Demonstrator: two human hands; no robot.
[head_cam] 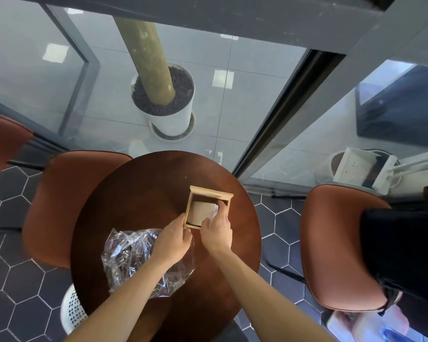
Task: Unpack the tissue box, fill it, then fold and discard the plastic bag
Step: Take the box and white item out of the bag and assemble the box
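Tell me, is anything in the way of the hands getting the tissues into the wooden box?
Nothing visible blocks them. The wooden box is open on top, and the tissue pack already sits inside it. The right hand reaches in over the near rim, and the left hand steadies the box's near corner. The plastic bag lies aside, nearer the person.
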